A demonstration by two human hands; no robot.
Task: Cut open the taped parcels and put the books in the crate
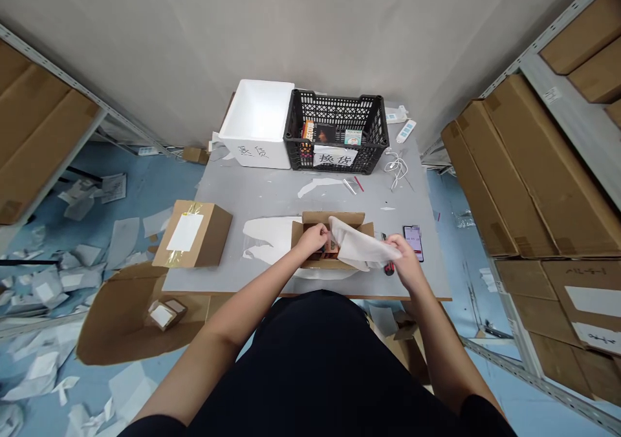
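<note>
At the near edge of the grey worktable (252, 198), one open cardboard carton (333, 218), flaps raised. Inside it we log a reddish-brown packaged item (330, 248), its kind partly hidden, directly beneath the fingers (317, 233) of our left hand (310, 240); they curl down over it, though we cannot tell whether they grip it. Our right hand (406, 262) has its fingers closed on a crumpled white paper sheet (361, 243), which spreads across the carton's mouth, just beside the item. Next to that hand: one lit smartphone (413, 242) and one red-and-black tool (389, 268). Farther along the table: a black plastic crate (334, 107) of boxed goods, a white foam box (257, 152), a taped carton (213, 236) with a white label.
</note>
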